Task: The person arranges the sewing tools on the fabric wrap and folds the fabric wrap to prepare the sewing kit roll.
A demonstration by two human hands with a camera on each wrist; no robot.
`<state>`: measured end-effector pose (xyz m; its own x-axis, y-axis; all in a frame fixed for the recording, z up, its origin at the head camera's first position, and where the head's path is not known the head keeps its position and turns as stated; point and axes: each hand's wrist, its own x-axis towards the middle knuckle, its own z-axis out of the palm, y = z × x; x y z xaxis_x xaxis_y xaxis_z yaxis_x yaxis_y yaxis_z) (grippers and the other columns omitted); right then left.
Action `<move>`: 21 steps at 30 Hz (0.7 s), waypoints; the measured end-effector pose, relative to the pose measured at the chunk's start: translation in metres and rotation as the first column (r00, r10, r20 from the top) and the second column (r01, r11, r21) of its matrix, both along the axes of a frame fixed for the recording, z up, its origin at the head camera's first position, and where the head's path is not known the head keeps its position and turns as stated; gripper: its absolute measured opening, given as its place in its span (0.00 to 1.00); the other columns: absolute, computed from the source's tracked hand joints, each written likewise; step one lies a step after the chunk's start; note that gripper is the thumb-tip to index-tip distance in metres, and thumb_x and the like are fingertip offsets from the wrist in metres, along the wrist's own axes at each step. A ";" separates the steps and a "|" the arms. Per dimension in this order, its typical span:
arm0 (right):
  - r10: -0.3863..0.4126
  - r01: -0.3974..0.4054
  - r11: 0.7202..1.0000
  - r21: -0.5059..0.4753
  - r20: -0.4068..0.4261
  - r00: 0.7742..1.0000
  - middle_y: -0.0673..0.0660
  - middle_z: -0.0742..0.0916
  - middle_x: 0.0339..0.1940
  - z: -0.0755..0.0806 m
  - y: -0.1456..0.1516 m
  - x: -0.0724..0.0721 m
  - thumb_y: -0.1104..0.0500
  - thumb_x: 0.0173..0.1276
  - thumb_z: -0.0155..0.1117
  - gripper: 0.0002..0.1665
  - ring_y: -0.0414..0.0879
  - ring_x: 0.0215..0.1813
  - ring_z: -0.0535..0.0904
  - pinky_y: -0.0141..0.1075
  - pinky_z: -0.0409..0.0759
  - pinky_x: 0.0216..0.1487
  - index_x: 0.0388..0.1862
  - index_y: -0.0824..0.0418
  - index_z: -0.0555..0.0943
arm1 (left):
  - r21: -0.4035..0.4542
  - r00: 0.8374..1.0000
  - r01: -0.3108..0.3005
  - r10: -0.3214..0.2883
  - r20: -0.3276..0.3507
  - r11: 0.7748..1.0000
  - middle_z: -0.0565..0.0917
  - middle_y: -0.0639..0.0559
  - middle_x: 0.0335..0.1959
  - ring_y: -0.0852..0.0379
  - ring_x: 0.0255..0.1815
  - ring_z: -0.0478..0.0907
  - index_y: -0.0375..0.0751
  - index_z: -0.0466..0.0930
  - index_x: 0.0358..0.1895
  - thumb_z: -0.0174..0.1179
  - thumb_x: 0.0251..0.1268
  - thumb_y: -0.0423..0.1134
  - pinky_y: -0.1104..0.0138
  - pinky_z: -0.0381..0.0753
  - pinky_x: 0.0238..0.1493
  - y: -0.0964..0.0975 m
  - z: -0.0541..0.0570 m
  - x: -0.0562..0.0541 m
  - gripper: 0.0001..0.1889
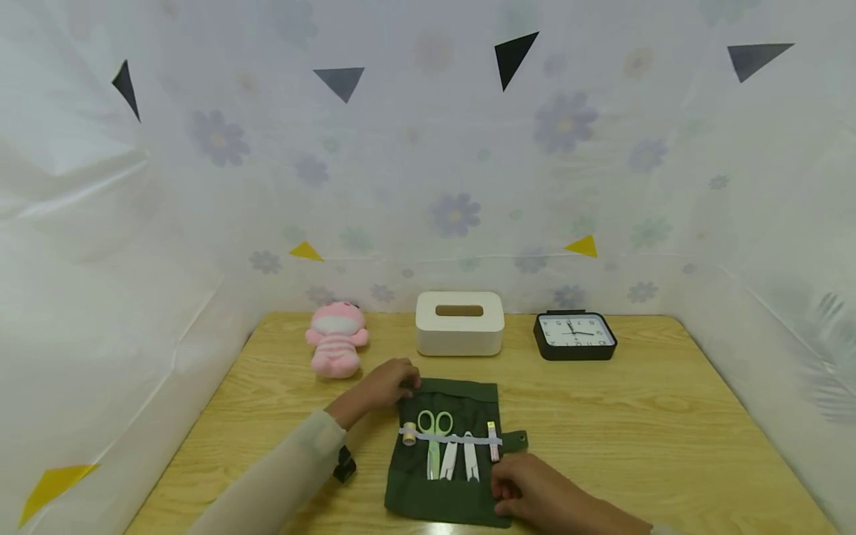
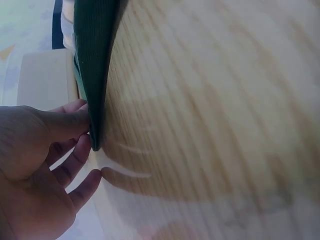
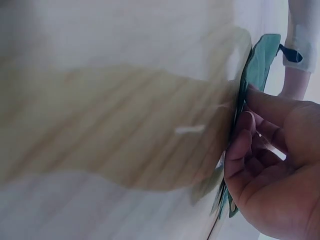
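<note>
Head view, left grip: left hand point(image 1: 384, 385) pinches the far left corner of the green tool roll point(image 1: 446, 475).
Right grip: right hand point(image 1: 528, 487) curls on the roll's near right edge.
Roll: lies unrolled flat on the tabletop point(image 1: 669, 416), holding scissors point(image 1: 434, 438) under a band.
Behind: pink plush point(image 1: 336, 338), tissue box point(image 1: 459, 322), clock point(image 1: 574, 335).

Soft, even daylight is filling the head view, its edges bowing outward. Both wrist views are smearing with blur, and hand shadows are darkening the desk point(image 2: 210, 100) grain.
</note>
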<state>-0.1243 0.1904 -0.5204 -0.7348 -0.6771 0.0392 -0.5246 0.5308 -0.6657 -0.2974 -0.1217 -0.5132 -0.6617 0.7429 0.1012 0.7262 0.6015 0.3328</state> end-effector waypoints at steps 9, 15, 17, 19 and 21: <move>-0.042 0.039 0.999 0.033 0.101 0.994 0.35 0.77 0.28 0.003 0.009 -0.004 0.54 0.65 0.76 0.10 0.29 0.30 0.72 0.28 0.75 0.32 0.34 0.47 0.80 | 0.016 1.000 -0.006 0.006 -0.009 1.000 0.79 0.53 0.34 0.55 0.38 0.77 0.41 0.82 0.36 0.73 0.58 0.29 0.60 0.78 0.45 -0.011 0.002 0.011 0.09; -0.043 0.039 0.998 0.046 0.089 0.995 0.36 0.78 0.28 0.006 0.017 -0.007 0.56 0.64 0.77 0.10 0.29 0.30 0.72 0.29 0.75 0.31 0.34 0.48 0.81 | -0.014 0.999 -0.031 0.030 -0.013 0.999 0.79 0.53 0.35 0.56 0.38 0.76 0.42 0.82 0.37 0.74 0.60 0.32 0.60 0.77 0.44 -0.019 0.003 0.021 0.09; -0.046 0.042 0.998 0.052 0.072 0.996 0.36 0.78 0.28 0.007 0.020 -0.009 0.56 0.63 0.77 0.11 0.29 0.30 0.72 0.29 0.75 0.31 0.34 0.48 0.81 | -0.015 0.999 -0.036 0.036 0.000 0.999 0.78 0.53 0.35 0.56 0.37 0.75 0.42 0.81 0.37 0.74 0.60 0.33 0.60 0.76 0.43 -0.021 0.003 0.025 0.09; -0.053 0.049 0.997 0.062 0.064 0.997 0.36 0.78 0.28 0.007 0.023 -0.011 0.57 0.63 0.77 0.11 0.29 0.30 0.72 0.29 0.75 0.31 0.34 0.48 0.80 | -0.018 0.998 -0.049 0.049 0.025 0.999 0.78 0.54 0.35 0.57 0.37 0.74 0.43 0.81 0.37 0.74 0.61 0.33 0.61 0.75 0.42 -0.024 0.003 0.028 0.09; -0.063 0.059 0.995 0.074 0.052 0.997 0.36 0.78 0.28 0.006 0.026 -0.014 0.57 0.63 0.77 0.11 0.29 0.31 0.72 0.29 0.75 0.32 0.34 0.47 0.80 | -0.021 0.998 -0.057 0.058 0.038 0.998 0.77 0.54 0.35 0.58 0.36 0.73 0.44 0.81 0.37 0.73 0.62 0.34 0.62 0.75 0.42 -0.026 0.004 0.032 0.09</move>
<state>-0.1382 0.2164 -0.5145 -0.7748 -0.6303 -0.0492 -0.4538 0.6087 -0.6508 -0.2650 -0.1474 -0.5091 -0.7067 0.7049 0.0603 0.6768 0.6487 0.3480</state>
